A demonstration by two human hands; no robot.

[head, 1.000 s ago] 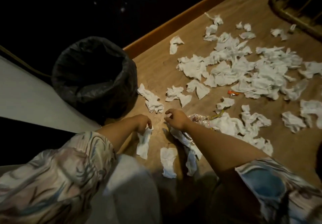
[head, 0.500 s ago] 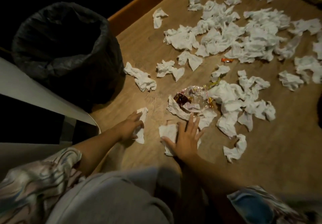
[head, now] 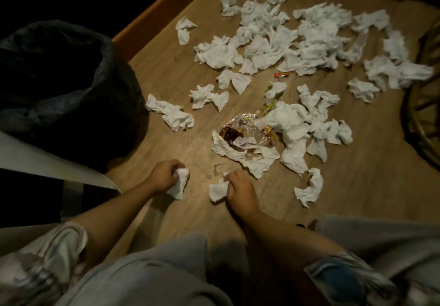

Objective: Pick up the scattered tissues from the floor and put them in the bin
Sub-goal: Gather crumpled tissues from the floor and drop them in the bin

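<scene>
Left hand [head: 164, 174] is fisted around a crumpled white tissue [head: 179, 184], right hand [head: 239, 186] clamped on another white wad [head: 217, 190]. Both sit low over the brown wood-look floor [head: 166, 79], black bag-lined bin [head: 59, 79] off to the left.

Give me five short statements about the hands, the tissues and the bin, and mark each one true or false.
1. The left hand grips a crumpled tissue. True.
2. The right hand is empty. False: it holds a white tissue.
3. The bin has a black bag liner. True.
4. The bin stands to the person's right. False: it stands to the left, beyond the left hand.
5. The floor holds only tissues. False: a clear plastic wrapper and a small orange wrapper lie among them.
</scene>
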